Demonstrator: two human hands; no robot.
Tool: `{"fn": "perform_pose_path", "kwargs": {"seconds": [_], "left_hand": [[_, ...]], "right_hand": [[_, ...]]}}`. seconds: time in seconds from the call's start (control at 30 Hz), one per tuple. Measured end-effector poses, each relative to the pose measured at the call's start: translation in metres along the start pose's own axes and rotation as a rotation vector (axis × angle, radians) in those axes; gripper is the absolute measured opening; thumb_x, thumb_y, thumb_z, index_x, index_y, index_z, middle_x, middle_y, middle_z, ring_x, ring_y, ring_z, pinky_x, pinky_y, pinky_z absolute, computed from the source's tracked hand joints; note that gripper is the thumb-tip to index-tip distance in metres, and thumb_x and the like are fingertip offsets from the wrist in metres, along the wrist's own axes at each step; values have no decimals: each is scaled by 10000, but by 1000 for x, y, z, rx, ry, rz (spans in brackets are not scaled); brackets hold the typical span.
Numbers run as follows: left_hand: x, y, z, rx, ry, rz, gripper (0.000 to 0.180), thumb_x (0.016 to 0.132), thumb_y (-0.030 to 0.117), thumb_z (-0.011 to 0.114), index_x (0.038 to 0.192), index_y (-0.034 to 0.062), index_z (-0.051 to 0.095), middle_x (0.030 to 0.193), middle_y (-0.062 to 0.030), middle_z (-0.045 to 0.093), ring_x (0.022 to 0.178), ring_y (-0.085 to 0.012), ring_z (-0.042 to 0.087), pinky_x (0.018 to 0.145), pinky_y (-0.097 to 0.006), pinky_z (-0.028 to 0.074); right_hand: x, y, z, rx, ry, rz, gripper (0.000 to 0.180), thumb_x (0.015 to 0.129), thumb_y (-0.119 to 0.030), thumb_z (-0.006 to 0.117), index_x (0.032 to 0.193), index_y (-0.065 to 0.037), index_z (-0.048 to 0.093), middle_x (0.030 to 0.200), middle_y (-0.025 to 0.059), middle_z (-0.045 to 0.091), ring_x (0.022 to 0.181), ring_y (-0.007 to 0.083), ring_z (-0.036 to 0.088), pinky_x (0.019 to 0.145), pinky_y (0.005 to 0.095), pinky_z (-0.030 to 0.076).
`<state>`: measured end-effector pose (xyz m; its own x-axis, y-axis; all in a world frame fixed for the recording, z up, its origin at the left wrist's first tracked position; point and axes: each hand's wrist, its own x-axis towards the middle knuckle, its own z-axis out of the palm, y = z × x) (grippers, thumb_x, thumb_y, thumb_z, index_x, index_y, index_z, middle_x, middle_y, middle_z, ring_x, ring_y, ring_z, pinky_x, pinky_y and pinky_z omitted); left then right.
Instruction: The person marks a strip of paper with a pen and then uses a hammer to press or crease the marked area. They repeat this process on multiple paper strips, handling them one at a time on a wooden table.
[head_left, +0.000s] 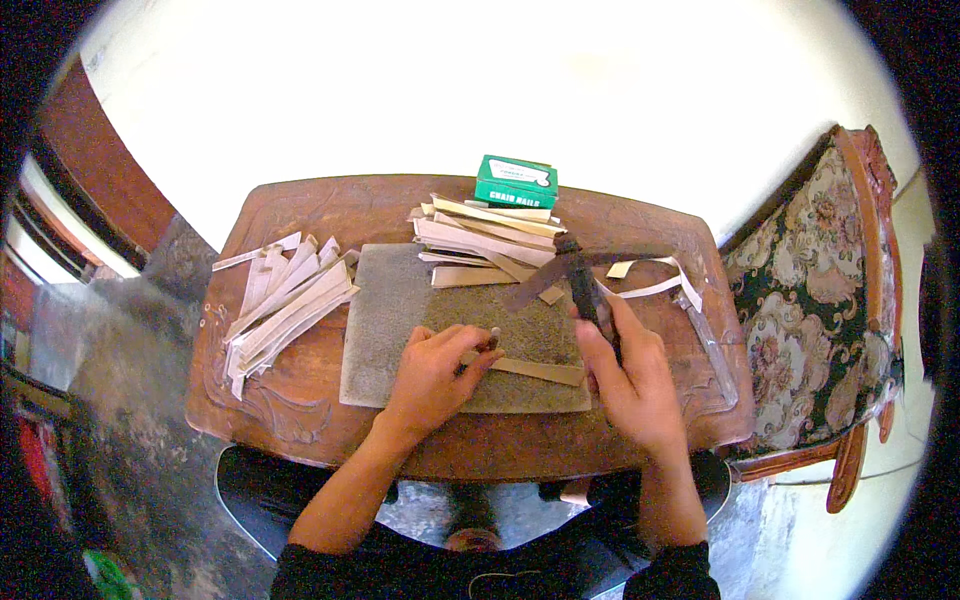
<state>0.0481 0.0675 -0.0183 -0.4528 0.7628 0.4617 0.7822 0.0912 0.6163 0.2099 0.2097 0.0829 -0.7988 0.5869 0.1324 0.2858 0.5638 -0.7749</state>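
Observation:
On the grey slab (pixel 385 310) in front of me, my left hand (pixel 432 380) pinches a small round-headed nail (pixel 494 332) between thumb and fingertips. The nail is at the left end of a narrow beige strip (pixel 540 372) lying flat on the slab; whether its point touches the strip is hidden by my fingers. My right hand (pixel 637 385) grips a dark hammer (pixel 585 285) by its handle. The hammer's head is raised above the slab's far right part, beyond the nail and apart from it.
A carved wooden table (pixel 310 430) carries everything. Left of the slab lies a fanned pile of pale strips (pixel 290 305); another strip pile (pixel 485 240) is at the back beside a green box (pixel 516 182). Bent strips (pixel 705 340) lie right. A floral upholstered chair (pixel 810 270) stands beyond.

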Motion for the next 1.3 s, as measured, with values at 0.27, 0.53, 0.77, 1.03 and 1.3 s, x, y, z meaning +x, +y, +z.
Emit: {"fn": "perform_pose_path", "kwargs": {"seconds": [0.27,0.53,0.77,1.03,1.3], "left_hand": [[0,-1,2,-9,-23,36,142,869,208,695,983,129,663,867,-32,680,739,-241,628,669,-366,369],[1,-3,2,-20,6,47,142,859,207,704,969,127,668,842,-33,668,721,-245,621,658,-367,368],[1,-2,4,-32,7,50,137,847,204,714,946,126,661,834,-32,664,717,-249,617,657,-368,367],[4,0,4,-16,16,69,164,819,183,749,907,83,652,813,-84,668,651,-286,627,685,-401,421],[1,-2,2,9,-45,19,129,854,197,710,947,125,657,847,-18,669,712,-231,611,681,-362,370]], "right_hand": [[-12,-44,-21,-213,-53,-181,294,936,-186,609,1134,14,524,797,261,635,776,472,637,656,523,487],[-12,-50,-23,-270,-18,-218,298,929,-189,619,1121,16,519,796,256,634,759,461,642,651,528,490],[-13,-34,-12,-263,-101,-226,344,938,-216,608,1168,15,501,787,265,634,757,465,639,648,541,497],[-14,-40,-11,-296,-127,-149,331,943,-202,598,1175,9,494,784,269,632,763,476,636,643,557,496],[-17,-38,-6,-240,-68,-155,324,937,-200,606,1166,5,504,821,268,643,756,474,641,653,551,506]]}}
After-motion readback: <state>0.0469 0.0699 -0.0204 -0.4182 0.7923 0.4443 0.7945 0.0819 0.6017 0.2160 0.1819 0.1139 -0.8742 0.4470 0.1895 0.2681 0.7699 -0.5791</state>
